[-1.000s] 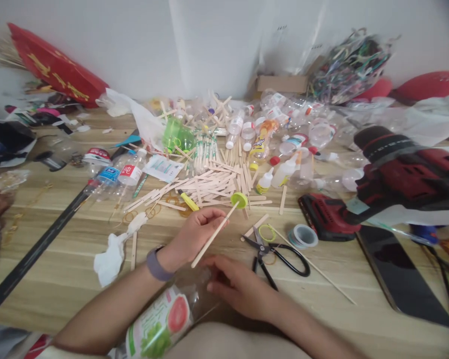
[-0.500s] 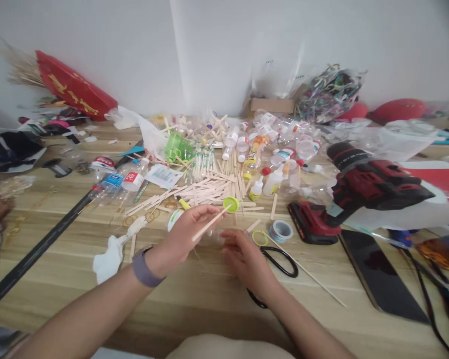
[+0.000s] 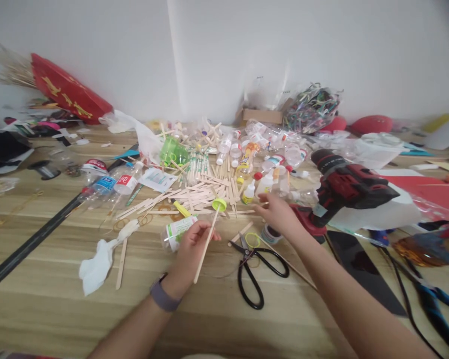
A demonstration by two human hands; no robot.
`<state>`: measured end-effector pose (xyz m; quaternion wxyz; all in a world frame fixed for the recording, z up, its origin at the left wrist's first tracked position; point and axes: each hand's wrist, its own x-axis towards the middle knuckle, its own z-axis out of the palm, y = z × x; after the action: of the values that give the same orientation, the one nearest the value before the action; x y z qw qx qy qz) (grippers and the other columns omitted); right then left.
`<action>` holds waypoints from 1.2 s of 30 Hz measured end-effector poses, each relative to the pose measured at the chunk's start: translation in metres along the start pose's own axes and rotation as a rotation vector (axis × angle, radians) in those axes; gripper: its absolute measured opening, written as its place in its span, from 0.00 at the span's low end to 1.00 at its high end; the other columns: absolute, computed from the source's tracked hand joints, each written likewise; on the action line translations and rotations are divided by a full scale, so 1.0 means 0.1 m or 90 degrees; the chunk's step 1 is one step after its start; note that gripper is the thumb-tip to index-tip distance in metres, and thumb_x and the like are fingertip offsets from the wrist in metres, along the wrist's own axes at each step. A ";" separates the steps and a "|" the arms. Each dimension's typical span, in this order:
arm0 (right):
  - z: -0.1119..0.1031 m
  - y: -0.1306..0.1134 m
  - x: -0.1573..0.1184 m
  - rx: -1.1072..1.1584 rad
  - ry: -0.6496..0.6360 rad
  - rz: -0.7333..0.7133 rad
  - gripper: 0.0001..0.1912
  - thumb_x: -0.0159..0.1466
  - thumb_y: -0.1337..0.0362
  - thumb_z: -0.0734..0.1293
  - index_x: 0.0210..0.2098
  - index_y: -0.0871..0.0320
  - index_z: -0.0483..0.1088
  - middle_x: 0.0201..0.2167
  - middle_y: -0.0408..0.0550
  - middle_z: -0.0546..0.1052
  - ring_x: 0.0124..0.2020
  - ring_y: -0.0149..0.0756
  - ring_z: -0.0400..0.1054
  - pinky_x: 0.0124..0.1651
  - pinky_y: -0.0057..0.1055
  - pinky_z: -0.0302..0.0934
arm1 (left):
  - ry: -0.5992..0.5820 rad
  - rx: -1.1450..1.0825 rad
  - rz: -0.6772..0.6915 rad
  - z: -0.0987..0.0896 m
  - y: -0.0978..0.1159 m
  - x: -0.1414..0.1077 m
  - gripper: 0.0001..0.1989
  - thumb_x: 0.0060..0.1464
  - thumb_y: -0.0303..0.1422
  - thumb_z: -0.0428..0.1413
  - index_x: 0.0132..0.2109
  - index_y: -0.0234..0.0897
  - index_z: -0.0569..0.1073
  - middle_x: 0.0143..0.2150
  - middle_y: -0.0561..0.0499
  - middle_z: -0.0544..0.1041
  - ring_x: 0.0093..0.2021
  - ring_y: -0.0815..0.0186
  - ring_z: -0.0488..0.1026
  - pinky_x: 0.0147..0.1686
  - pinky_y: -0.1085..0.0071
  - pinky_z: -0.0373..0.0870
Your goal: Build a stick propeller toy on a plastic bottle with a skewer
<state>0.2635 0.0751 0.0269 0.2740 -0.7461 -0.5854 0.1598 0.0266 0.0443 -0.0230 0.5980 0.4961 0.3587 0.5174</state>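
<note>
My left hand (image 3: 195, 245) is closed on a thin wooden stick (image 3: 205, 249), which slants up and away. At the stick's far end is a yellow-green bottle cap (image 3: 219, 204). A clear plastic bottle with a white and green label (image 3: 177, 230) lies just beyond that hand. My right hand (image 3: 275, 212) reaches forward with fingers apart, close to a small glue bottle with a yellow label (image 3: 248, 193) and a white glue bottle with a red cap (image 3: 265, 185). Below it is a roll of tape (image 3: 271, 233), partly covered by the arm. Black-handled scissors (image 3: 249, 257) lie between my arms.
A red and black cordless drill (image 3: 353, 187) stands at right beside a dark phone (image 3: 364, 271). Flat wooden sticks (image 3: 198, 194) and plastic bottles (image 3: 254, 152) crowd the middle. At left lie a long black bar (image 3: 33, 244) and a crumpled white tissue (image 3: 97, 264).
My right hand has moved from above the scissors forward and right toward the glue bottles, uncovering the scissors. My left hand still holds the stick, now more upright. The view has shifted slightly.
</note>
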 end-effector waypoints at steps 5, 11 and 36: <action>0.18 0.03 0.43 -0.067 -0.045 0.057 0.18 0.67 0.59 0.66 0.54 0.59 0.68 0.52 0.53 0.73 0.47 0.42 0.71 0.48 0.45 0.68 | 0.003 0.074 -0.023 0.01 0.00 0.00 0.10 0.53 0.39 0.59 0.32 0.37 0.71 0.24 0.54 0.72 0.29 0.66 0.68 0.35 0.70 0.63; 0.28 -0.02 0.47 -0.032 -0.026 0.003 0.15 0.65 0.60 0.68 0.49 0.60 0.70 0.47 0.52 0.74 0.44 0.41 0.71 0.47 0.43 0.68 | -0.009 0.115 -0.039 0.03 0.04 0.01 0.10 0.53 0.38 0.56 0.30 0.36 0.68 0.25 0.56 0.66 0.26 0.69 0.60 0.28 0.73 0.57; 0.62 -0.09 -0.99 0.565 -0.107 0.055 0.14 0.54 0.58 0.74 0.36 0.54 0.69 0.35 0.44 0.76 0.34 0.36 0.68 0.39 0.33 0.61 | -0.157 -0.036 -0.276 0.16 -0.01 -0.13 0.16 0.49 0.44 0.61 0.33 0.35 0.71 0.21 0.58 0.65 0.23 0.73 0.59 0.25 0.74 0.53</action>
<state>0.1953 -0.0053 -0.0250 0.5119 -0.5650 -0.4486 0.4663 0.0389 0.0284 -0.0207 0.7478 0.4501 0.3667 0.3222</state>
